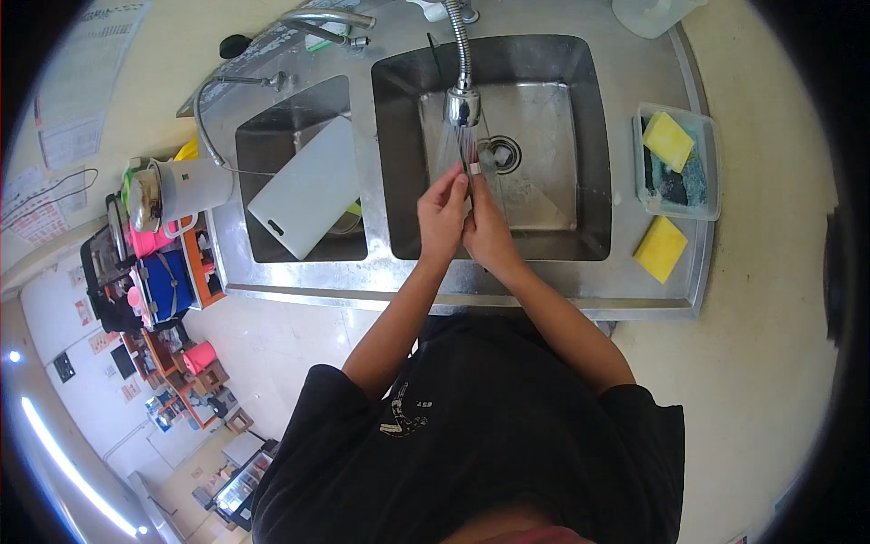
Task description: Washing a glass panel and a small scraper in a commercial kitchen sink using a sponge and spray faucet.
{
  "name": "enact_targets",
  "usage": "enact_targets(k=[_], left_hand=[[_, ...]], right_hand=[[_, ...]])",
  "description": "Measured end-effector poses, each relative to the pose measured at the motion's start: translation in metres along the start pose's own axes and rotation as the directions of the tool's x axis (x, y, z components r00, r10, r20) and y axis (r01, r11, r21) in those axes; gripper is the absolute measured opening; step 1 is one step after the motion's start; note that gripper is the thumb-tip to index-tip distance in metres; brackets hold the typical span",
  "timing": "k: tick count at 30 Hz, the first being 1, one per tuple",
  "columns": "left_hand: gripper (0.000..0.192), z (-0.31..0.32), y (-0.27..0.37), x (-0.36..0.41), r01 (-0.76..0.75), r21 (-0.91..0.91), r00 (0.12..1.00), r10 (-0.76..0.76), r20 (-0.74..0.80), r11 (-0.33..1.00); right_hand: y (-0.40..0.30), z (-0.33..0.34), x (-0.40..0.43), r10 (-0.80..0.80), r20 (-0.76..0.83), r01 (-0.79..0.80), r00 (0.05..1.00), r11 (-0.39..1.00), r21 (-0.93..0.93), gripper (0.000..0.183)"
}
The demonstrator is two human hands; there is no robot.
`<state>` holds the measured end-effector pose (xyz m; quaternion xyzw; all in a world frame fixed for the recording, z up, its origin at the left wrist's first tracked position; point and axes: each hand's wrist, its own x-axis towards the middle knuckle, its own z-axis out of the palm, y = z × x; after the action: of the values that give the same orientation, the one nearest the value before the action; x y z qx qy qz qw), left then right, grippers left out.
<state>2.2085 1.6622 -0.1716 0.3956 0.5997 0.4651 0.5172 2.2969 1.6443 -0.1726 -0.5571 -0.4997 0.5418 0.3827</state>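
My left hand (440,214) and my right hand (488,224) are close together over the large sink basin (591,197). Between them they grip a thin, dark, slender utensil (466,153); its exact kind is unclear. Water runs onto it and my fingertips from the chrome spray head (463,109) on a flexible metal hose (459,41). A pale band, perhaps a bandage (475,168), wraps a finger of my right hand. Beyond my fingers is the drain (501,154), with something whitish in it. Another dark, thin object (433,53) leans at the basin's back left.
A white cutting board (306,187) leans in the smaller left basin (262,245). On the right stand a clear plastic tub (711,177) with a yellow sponge (669,141) and another yellow sponge (661,249). A white pitcher (194,185) and bent faucet (329,19) are left.
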Motion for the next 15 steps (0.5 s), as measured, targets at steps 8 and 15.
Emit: enact_targets(k=[8, 15], left_hand=[[0.065, 0.0, 0.002, 0.006, 0.666, -0.171, 0.732, -0.591, 0.339, 0.726], [0.047, 0.014, 0.006, 0.026, 0.182, 0.224, 0.952, -0.229, 0.202, 0.957]], right_hand=[[0.016, 0.004, -0.004, -0.085, 0.004, 0.085, 0.996, 0.996, -0.004, 0.067], [0.019, -0.019, -0.028, -0.082, 0.151, 0.083, 0.985, 0.997, 0.001, 0.08]])
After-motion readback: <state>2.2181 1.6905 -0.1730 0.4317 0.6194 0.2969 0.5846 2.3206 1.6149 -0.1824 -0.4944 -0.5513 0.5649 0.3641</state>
